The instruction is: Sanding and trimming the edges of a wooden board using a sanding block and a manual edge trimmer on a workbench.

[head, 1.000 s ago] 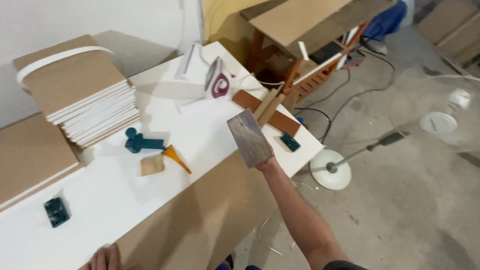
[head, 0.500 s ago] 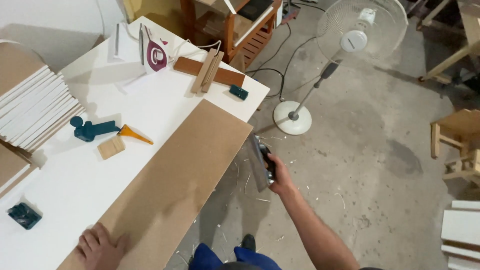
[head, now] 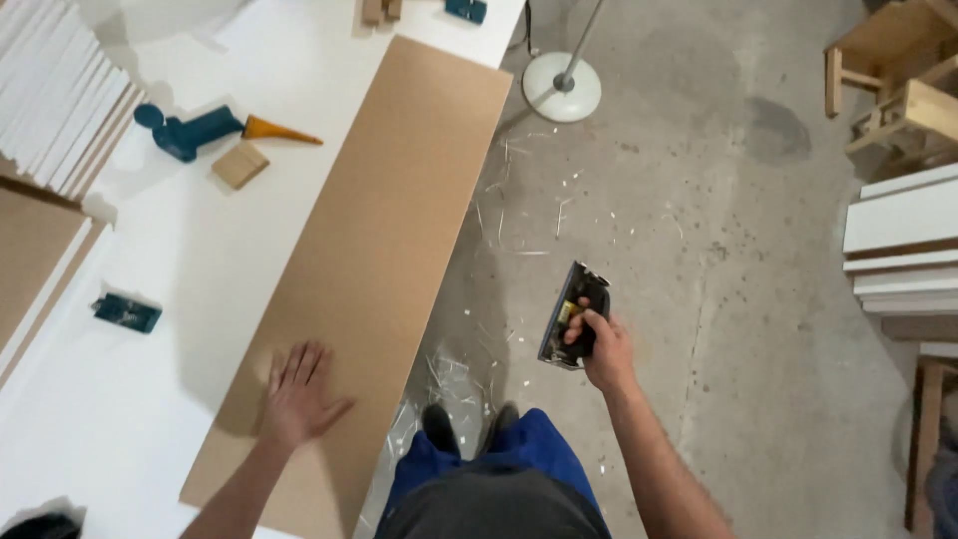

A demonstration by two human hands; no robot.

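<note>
My right hand (head: 602, 347) grips a dark hand tool with a flat rectangular sole (head: 571, 313), held out over the concrete floor away from the table. My left hand (head: 297, 391) lies flat with fingers spread on a long brown fibreboard panel (head: 389, 210). The panel rests on a white worktable (head: 190, 260) along its right edge. My legs in blue trousers and dark shoes (head: 469, 429) stand below, beside the table edge.
On the table lie a teal tool with an orange tip (head: 205, 130), a small wooden block (head: 239, 165) and a teal clamp piece (head: 127, 312). Stacked boards (head: 60, 90) sit far left. A fan base (head: 562, 85), shavings (head: 519, 210), wooden stools (head: 888, 80) and white panels (head: 903, 250) occupy the floor.
My right hand brought the tool from above the table down and back to my side. My left hand slid further onto the panel. The view tilted down to the floor.
</note>
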